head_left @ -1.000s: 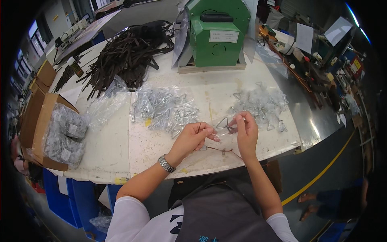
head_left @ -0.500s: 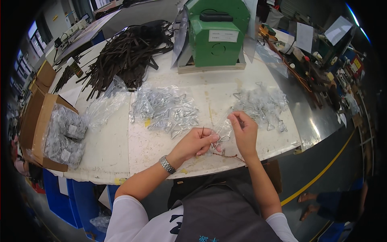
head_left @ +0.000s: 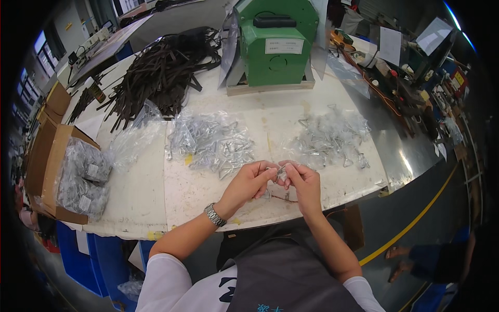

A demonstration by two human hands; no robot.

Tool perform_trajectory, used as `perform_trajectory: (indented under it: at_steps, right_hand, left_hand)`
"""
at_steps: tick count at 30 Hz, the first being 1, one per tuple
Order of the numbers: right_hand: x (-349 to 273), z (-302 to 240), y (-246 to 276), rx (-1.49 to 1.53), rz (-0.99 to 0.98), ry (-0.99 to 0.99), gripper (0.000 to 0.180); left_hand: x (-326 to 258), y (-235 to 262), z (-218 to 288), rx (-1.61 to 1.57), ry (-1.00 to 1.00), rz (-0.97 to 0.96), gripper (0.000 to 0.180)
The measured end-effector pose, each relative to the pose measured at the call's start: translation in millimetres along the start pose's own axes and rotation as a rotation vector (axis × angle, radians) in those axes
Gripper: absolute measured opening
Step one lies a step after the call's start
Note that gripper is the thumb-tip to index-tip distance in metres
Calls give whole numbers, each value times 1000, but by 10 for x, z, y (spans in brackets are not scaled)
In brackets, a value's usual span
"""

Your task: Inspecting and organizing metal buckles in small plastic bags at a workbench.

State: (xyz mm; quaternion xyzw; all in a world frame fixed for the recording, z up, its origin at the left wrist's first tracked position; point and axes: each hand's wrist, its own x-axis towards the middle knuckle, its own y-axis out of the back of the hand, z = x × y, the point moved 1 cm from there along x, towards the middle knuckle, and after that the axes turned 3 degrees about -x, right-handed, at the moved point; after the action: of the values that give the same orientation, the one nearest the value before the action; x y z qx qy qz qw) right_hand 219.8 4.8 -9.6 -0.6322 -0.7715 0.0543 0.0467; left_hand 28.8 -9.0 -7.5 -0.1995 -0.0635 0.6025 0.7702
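Triangular metal ring (head_left: 281,172), at near middle of white worktable (head_left: 197,200): left hand (head_left: 253,181) pinches it. Right hand (head_left: 304,183), apart half a second ago, now pinches too; both hands share one piece.

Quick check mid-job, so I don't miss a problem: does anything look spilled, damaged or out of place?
Nothing looks clearly spilled or broken. The untidiest thing is the heap of dark straps at the back left of the white table, tangled with loose ends splaying out. A yellow patch marks the front edge, perhaps tape.
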Motion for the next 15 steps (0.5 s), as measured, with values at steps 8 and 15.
perform_trajectory:
  at_steps: [8, 15]
  right_hand:
    - [-43, 56, 5, 106, -19, -37, 28]
    - [-50, 88, -36, 9, -62, -39, 24]
  left_hand:
    - [19, 96, -5, 89, 98, -2, 20]
    - [11, 79, 85, 19, 118, -7, 17]
